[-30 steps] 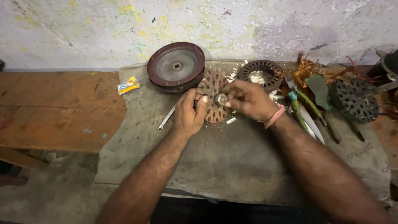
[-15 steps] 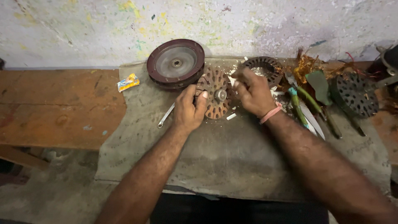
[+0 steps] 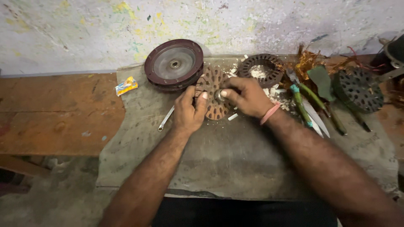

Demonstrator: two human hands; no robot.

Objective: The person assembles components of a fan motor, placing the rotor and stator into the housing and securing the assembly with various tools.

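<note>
Rust-brown slotted metal disc, round and pierced with radial openings, lying flat on a grey cloth-covered bench near the painted wall. Left hand: fingers curled over the disc's left edge, thumb pressed on its face, gripping it. Right hand: closed around the disc's right side, with thumb and forefinger pinching a small silvery hub at the centre; a pink band circles the wrist.

Just behind the disc, touching or overlapping its upper left rim, a dark maroon round housing with a grey metal face. To the upper right, near the right hand, a dark ring-shaped slotted core with pale scraps inside and around it. Left of the left hand, a slim silver spanner lying diagonally on the cloth. Farther left, on the bare brown wooden plank, a small yellow and blue wrapper.

Right of the hands: a tangle of copper wire, green-handled tools and a flat steel blade, then a black perforated round cover, well apart from the disc.
</note>
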